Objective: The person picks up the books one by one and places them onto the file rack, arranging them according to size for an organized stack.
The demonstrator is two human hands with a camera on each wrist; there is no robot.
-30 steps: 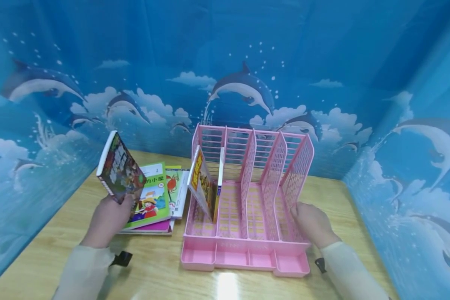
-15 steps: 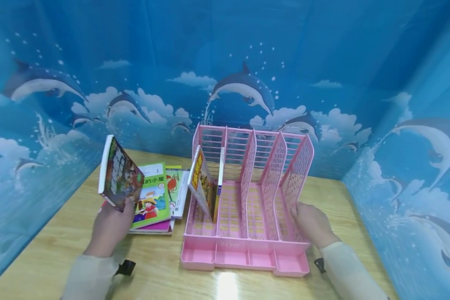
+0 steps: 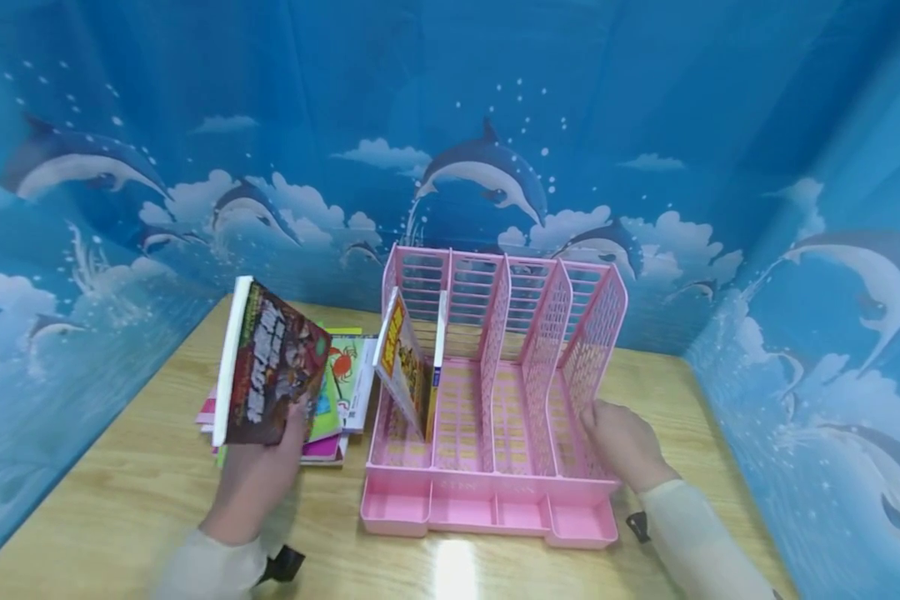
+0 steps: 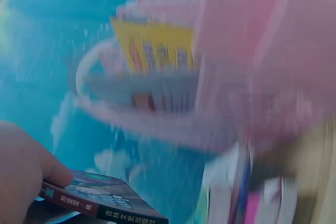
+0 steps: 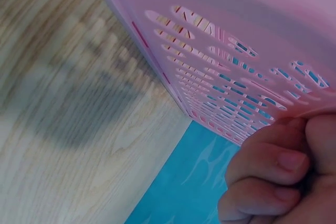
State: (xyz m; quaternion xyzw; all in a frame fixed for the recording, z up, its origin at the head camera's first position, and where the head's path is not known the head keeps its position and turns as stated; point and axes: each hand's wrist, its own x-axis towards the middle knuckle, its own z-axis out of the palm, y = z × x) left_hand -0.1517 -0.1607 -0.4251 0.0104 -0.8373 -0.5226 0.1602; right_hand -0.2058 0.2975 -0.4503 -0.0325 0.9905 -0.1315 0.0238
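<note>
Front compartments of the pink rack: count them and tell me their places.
4, in a row along the near edge of the pink rack: leftmost compartment, centre-left one, centre-right one, rightmost one. None looks hidden.

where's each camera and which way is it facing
Head: on the head, facing forward and down at the pink rack and book pile; left hand, right hand and sleeves show.
Left wrist: on that wrist, facing the held book and blurred rack; part of the left hand shows.
Right wrist: on that wrist, facing the rack's slotted side; curled fingers show.
Head and left wrist share the held book and rack.
</note>
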